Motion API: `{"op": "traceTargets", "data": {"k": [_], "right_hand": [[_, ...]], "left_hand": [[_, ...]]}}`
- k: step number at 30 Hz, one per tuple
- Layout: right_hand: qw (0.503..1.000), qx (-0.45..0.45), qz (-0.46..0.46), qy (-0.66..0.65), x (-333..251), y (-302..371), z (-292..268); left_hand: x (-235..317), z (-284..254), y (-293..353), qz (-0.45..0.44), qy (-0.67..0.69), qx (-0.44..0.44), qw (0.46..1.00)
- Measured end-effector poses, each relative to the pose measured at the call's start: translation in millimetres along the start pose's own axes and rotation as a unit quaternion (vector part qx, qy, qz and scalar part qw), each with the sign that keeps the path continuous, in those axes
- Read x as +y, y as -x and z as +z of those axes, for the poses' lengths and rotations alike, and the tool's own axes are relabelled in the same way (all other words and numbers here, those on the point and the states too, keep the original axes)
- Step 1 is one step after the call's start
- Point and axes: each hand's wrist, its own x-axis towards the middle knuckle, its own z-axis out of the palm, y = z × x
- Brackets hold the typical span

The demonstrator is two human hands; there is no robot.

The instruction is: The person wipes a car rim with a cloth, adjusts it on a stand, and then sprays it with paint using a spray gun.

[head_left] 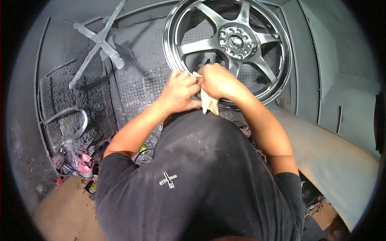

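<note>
Both hands meet low in front of my body, at the near edge of a shiny silver car wheel rim (237,42) with several spokes. A crumpled cream cloth (209,103) hangs between them, its pointed lower ends over my dark shirt. My right hand (218,81) is closed around the cloth's upper part. Close beside it, my left hand (181,90) has its fingers curled and its thumb against the cloth. The left fingertips are partly hidden, and part of the cloth is covered by the right hand.
A grey-coated cross-shaped stand (100,42) is at the far left, above a dark, rough-textured mat (74,102). Red and pink crumpled material (83,158) lies at the lower left. A smooth, pale curved panel (321,148) fills the right side. Grey sheeting (140,88) lies beneath the wheel.
</note>
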Motion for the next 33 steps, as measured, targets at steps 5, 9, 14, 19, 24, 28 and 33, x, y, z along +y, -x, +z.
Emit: {"op": "traceTargets", "data": {"k": [5, 9, 14, 19, 24, 28, 33], "right_hand": [[0.99, 0.089, -0.011, -0.108, 8, 0, 2], [0.945, 0.226, 0.07, -0.226, 47, 24, 9], [0.929, 0.313, 0.175, -0.089, 66, 45, -35], [0.938, 0.323, -0.114, -0.054, 39, 28, -52], [0.99, 0.085, -0.078, 0.077, 38, -3, -58], [0.997, -0.028, -0.029, 0.059, 5, 41, -23], [0.995, 0.064, -0.043, -0.061, 9, 25, 6]], "left_hand": [[34, 18, 2, 0.05, 0.018, -0.002, 0.999], [26, 11, -7, 0.074, 0.04, 0.013, 0.996], [-4, -15, -9, 0.078, 0.042, -0.026, 0.996], [-59, -54, -16, 0.087, -0.046, -0.069, 0.993], [-77, -77, -32, 0.085, -0.061, -0.088, 0.991], [-65, -56, -20, 0.072, -0.032, -0.063, 0.995], [-17, -17, -11, 0.039, -0.051, -0.019, 0.998]]}}
